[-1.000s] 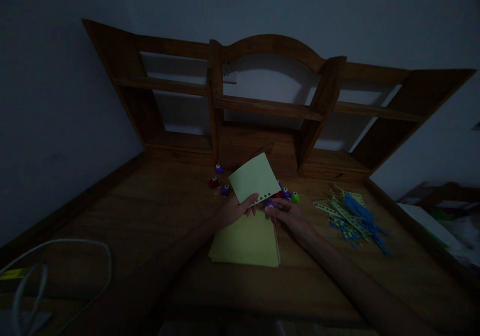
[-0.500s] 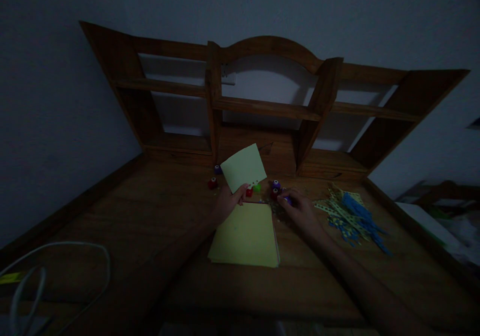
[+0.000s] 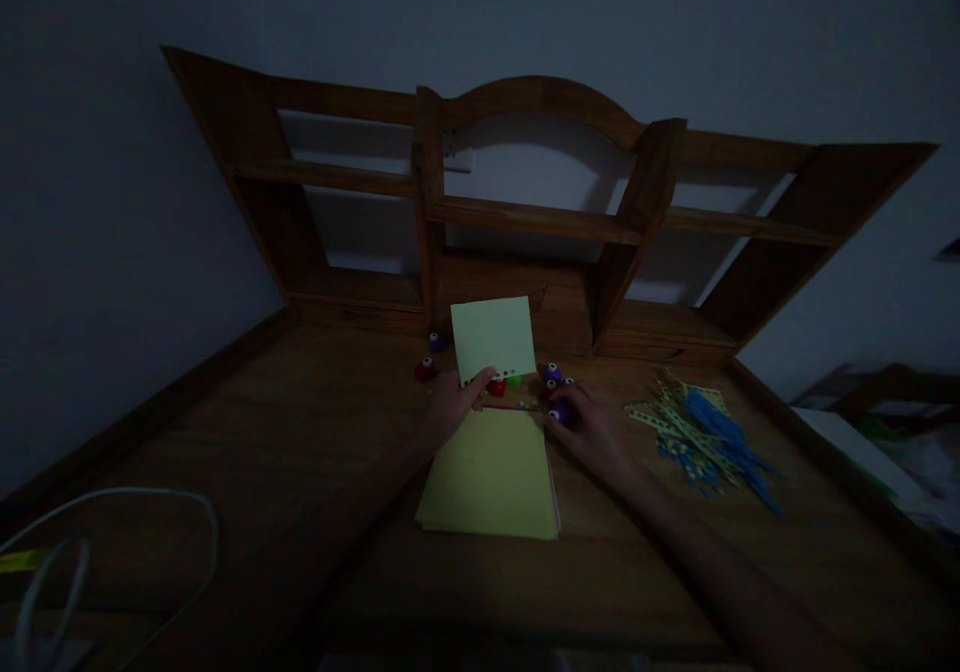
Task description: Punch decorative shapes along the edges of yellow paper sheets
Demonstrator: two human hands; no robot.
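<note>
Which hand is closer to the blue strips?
Right hand: it holds a purple punch, left of the blue strips. The left hand, holding a pale sheet, is farther left.

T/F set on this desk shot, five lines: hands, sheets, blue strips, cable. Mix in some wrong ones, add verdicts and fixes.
1. The left hand holds a small pale sheet. True.
2. The right hand holds a green object. False: it holds a purple object.
3. The blue strips lie to the right of the right hand. True.
4. The paper stack stands upright on a shelf. False: it lies flat on the desk.
5. The white cable runs between the two hands. False: it loops at the far left.
</note>
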